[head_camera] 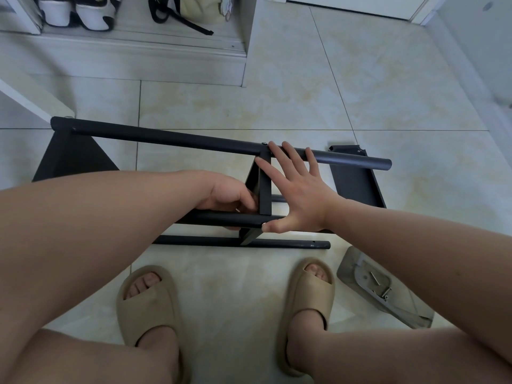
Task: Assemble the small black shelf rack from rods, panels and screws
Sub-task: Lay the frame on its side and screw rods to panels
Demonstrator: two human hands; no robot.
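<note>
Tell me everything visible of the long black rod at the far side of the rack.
The long black rod is a round, matte tube, metal by its look, lying nearly level above the floor tiles. Its ends look capped. A small silver screw sits in it where the middle panel meets it; its left end joins the left panel. The right hand is open, its straight fingers resting across the rod just right of the screw.

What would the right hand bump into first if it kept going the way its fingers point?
The long top rod. The right hand is open, its fingertips at that rod; whether they touch is unclear. The left hand grips the near rod.
</note>
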